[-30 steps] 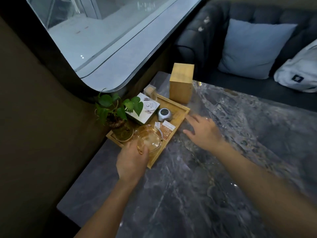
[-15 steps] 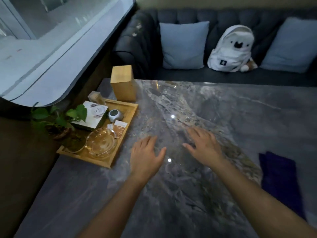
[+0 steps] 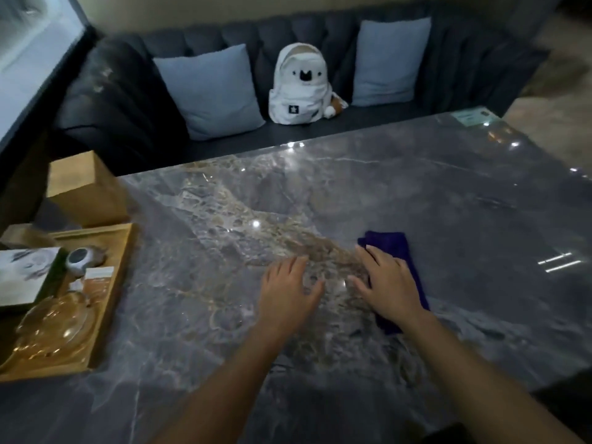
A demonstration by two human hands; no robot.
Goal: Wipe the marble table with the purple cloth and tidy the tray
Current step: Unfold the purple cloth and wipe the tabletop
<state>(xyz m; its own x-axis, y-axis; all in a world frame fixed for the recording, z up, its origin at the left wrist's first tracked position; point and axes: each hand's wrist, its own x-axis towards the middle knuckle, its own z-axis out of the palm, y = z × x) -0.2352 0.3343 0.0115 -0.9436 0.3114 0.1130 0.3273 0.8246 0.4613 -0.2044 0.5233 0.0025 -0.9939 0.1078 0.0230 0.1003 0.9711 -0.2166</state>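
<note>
The grey marble table (image 3: 432,200) fills the view. A folded purple cloth (image 3: 392,246) lies flat on it, right of centre. My right hand (image 3: 387,285) rests palm down on the cloth's near left part, fingers spread. My left hand (image 3: 288,291) hovers flat over bare marble just to the left, fingers apart, holding nothing. The wooden tray (image 3: 112,290) sits at the left edge. It holds an amber glass dish (image 3: 54,328), a white box (image 3: 24,277), a small round grey device (image 3: 77,262) and paper cards (image 3: 97,277).
A tall wooden box (image 3: 85,190) stands on the table behind the tray. A dark sofa (image 3: 128,100) runs along the far side with two blue cushions (image 3: 211,91) and a white plush toy (image 3: 299,86). A green card (image 3: 474,118) lies at the far right corner.
My left hand let go of the glass dish in the tray and moved right over the marble. The view swung right, and my right hand came down on the purple cloth.
</note>
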